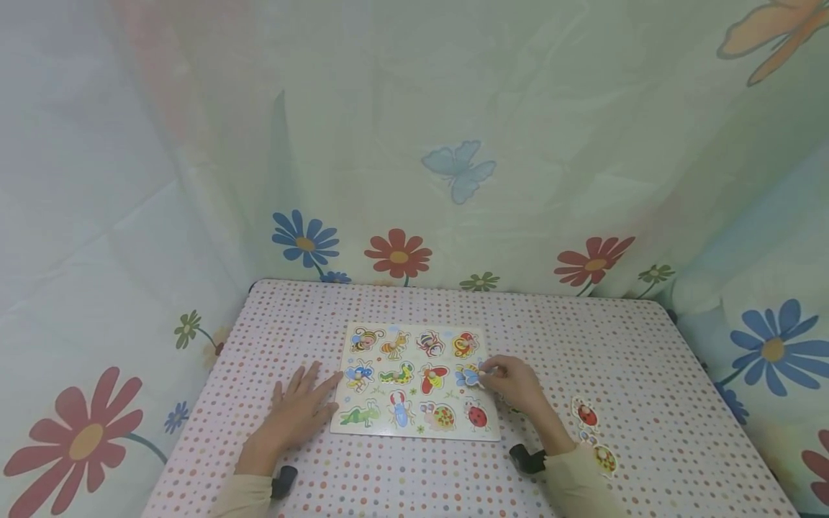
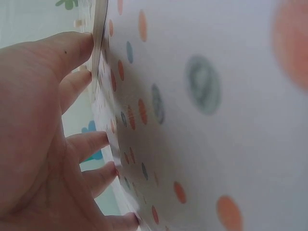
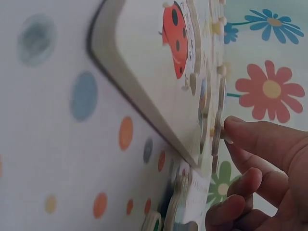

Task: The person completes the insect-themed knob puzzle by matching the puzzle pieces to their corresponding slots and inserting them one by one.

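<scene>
A wooden peg puzzle board [image 1: 340,429] with colourful insect pictures lies on the table. My right hand [image 1: 514,385] is at its right side, thumb and forefinger pinching the small knob of a blue-and-yellow winged insect puzzle piece [image 1: 468,375]. In the right wrist view that piece [image 3: 217,132] is close over the board's surface. My left hand [image 1: 294,410] rests with spread fingers beside the board's left edge; in the left wrist view the thumb [image 2: 79,45] touches that edge. Knobbed pieces, such as a caterpillar [image 1: 396,374] and a spider [image 1: 430,344], sit in the upper rows.
To the right lie a loose ladybug piece [image 1: 586,414] and a snail piece [image 1: 606,460], with a bluish piece [image 1: 587,437] between them. A green piece [image 1: 516,411] is partly hidden by my right wrist. The dotted tablecloth [image 1: 414,482] runs back to a flowered curtain [image 1: 363,144].
</scene>
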Tool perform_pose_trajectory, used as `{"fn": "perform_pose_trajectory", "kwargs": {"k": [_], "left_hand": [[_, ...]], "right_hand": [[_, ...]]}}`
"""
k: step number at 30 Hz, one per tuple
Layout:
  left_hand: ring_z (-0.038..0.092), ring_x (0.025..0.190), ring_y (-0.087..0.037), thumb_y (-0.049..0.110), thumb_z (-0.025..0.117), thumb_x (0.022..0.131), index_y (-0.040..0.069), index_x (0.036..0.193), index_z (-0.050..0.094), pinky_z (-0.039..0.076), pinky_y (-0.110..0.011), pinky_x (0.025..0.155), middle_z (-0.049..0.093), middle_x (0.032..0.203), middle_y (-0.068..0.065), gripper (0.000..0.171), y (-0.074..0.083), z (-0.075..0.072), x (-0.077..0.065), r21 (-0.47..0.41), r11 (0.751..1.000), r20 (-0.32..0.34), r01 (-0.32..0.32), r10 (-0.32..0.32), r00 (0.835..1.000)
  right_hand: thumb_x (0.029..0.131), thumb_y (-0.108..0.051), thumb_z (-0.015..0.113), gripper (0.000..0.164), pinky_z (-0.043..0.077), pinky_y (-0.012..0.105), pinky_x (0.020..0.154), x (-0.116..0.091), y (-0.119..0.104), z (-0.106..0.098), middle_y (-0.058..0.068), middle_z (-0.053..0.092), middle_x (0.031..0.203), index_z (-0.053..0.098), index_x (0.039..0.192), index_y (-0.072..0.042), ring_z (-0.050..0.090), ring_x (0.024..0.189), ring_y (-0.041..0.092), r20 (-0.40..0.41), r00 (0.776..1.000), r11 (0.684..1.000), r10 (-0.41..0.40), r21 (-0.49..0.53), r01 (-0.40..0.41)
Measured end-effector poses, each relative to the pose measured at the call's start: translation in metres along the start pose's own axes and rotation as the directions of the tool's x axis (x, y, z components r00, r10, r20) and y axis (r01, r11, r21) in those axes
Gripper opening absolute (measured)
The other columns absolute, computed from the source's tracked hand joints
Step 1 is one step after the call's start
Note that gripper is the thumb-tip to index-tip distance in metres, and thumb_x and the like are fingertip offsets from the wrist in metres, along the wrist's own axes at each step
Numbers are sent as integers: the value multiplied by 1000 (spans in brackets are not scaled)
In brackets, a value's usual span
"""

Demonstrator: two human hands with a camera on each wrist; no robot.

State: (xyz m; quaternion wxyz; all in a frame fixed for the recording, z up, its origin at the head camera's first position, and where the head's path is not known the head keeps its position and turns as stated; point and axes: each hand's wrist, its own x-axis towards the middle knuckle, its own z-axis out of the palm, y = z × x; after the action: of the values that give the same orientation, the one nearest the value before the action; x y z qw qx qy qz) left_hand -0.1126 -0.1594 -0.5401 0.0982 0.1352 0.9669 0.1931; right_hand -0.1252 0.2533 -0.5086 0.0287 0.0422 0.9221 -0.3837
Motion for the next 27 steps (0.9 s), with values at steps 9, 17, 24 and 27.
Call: {"fn": "perform_pose_trajectory", "kwargs": {"k": [9, 17, 24, 27], "left_hand": [[5, 149, -44, 39, 53, 103, 31, 156, 37, -2, -74, 110, 13, 166, -15, 56, -2, 2, 1, 1, 1000, -3, -3, 3, 1000], [6, 149, -45, 39, 53, 103, 30, 156, 37, 0, -75, 110, 14, 165, -16, 56, -3, 2, 2, 12, 1000, -10, -13, 13, 1000], [5, 149, -45, 39, 54, 103, 30, 156, 37, -2, -75, 110, 14, 165, -16, 57, -3, 2, 1, 2, 1000, -5, -8, 8, 1000], [5, 149, -45, 39, 53, 103, 30, 156, 37, -2, -75, 110, 13, 165, -16, 57, -2, 2, 2, 9, 1000, -2, -4, 4, 1000]], "right_hand": [[87, -17, 75, 21, 38, 26, 45, 4, -6, 6, 3, 52, 71, 73, 103, -4, 46, 53, 15, 14, 999, 999, 33, -42, -32], [87, -20, 75, 21, 35, 26, 47, 8, -6, 10, 2, 52, 70, 74, 104, -7, 46, 54, 16, 32, 999, 995, 39, -97, -36], [87, -20, 74, 22, 34, 26, 46, 9, -8, 12, 1, 52, 71, 73, 104, -7, 46, 55, 16, 37, 999, 994, 34, -106, -30], [86, -21, 74, 22, 34, 27, 47, 9, -8, 12, 1, 52, 70, 73, 103, -6, 46, 55, 16, 37, 999, 993, 35, -115, -31]]}}
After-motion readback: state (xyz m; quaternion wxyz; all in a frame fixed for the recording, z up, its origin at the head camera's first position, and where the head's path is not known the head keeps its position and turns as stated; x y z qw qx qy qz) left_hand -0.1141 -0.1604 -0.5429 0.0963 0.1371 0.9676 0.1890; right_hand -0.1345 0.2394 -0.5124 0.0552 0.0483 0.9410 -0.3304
